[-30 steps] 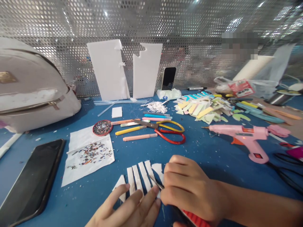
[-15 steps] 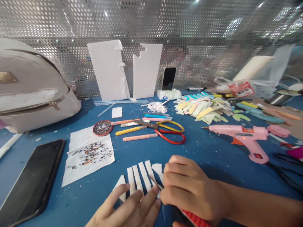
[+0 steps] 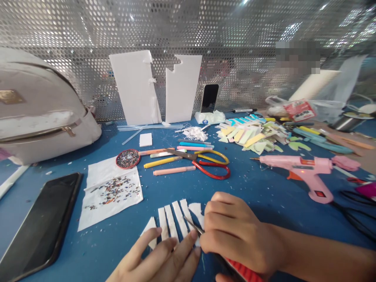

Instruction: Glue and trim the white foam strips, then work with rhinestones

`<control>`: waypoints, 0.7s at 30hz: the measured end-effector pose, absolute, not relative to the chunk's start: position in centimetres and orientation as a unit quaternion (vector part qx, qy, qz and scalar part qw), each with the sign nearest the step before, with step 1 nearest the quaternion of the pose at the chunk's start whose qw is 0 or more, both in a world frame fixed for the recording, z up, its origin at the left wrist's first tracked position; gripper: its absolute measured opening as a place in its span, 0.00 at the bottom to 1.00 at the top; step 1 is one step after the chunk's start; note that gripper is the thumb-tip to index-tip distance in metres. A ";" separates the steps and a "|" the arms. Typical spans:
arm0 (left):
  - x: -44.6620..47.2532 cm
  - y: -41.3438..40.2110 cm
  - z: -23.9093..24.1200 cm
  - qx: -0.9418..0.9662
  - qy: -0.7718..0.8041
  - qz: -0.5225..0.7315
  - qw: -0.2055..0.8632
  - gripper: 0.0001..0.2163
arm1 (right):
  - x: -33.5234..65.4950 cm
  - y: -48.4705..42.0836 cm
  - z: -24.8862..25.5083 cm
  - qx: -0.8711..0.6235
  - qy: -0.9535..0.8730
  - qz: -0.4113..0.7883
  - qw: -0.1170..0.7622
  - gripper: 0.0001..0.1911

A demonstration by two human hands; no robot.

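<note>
My right hand is closed round a craft knife with a red handle, and its thin blade rests on a white foam piece cut into several strips. The strips lie on the blue table near the front edge. My left hand lies flat with its fingers stretched out, pressing on the near ends of the strips just left of the blade.
Scissors and coloured sticks lie behind the strips, a pink glue gun to the right. White paper with glitter, a black phone and a beige bag are at left. White foam boards lean on the perforated wall.
</note>
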State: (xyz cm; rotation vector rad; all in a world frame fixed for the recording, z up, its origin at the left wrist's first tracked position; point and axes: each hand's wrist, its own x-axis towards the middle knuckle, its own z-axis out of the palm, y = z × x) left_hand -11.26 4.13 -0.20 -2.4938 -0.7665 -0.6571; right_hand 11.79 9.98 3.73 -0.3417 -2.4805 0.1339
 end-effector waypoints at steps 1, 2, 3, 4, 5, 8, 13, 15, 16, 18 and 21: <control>-11.3 4.1 -0.4 -0.902 -0.277 -0.243 0.226 0.19 | 11.8 9.9 3.7 -0.133 -0.938 0.050 0.317 0.23; -11.3 4.1 -0.5 -0.900 -0.278 -0.250 0.227 0.18 | 11.7 9.9 3.7 -0.136 -0.936 0.049 0.321 0.22; -11.3 4.1 -0.7 -0.898 -0.279 -0.256 0.224 0.17 | 11.7 9.8 3.6 -0.138 -0.934 0.047 0.325 0.21; -11.3 4.0 -0.7 -0.897 -0.280 -0.259 0.221 0.17 | 11.6 9.7 3.6 -0.139 -0.934 0.045 0.326 0.19; -11.3 4.0 -0.7 -0.898 -0.280 -0.260 0.218 0.16 | 11.6 9.6 3.5 -0.140 -0.935 0.045 0.323 0.16; -11.5 3.8 -0.5 -0.907 -0.271 -0.239 0.216 0.15 | 11.5 9.5 3.5 -0.140 -0.936 0.048 0.318 0.10; -11.6 3.5 0.0 -0.914 -0.274 -0.223 0.197 0.15 | 11.3 9.7 3.8 -0.164 -0.928 0.057 0.330 0.06; -11.5 3.5 0.2 -0.909 -0.288 -0.232 0.192 0.15 | 11.2 9.7 4.0 -0.175 -0.924 0.064 0.333 0.06; -11.5 3.5 0.4 -0.911 -0.286 -0.227 0.194 0.14 | 11.2 9.7 4.2 -0.177 -0.923 0.067 0.335 0.05; -11.5 3.6 0.7 -0.915 -0.274 -0.214 0.203 0.14 | 11.2 9.7 4.5 -0.179 -0.920 0.070 0.341 0.05; -11.7 3.7 1.2 -0.921 -0.258 -0.195 0.216 0.15 | 11.4 9.7 5.2 -0.185 -0.916 0.060 0.351 0.06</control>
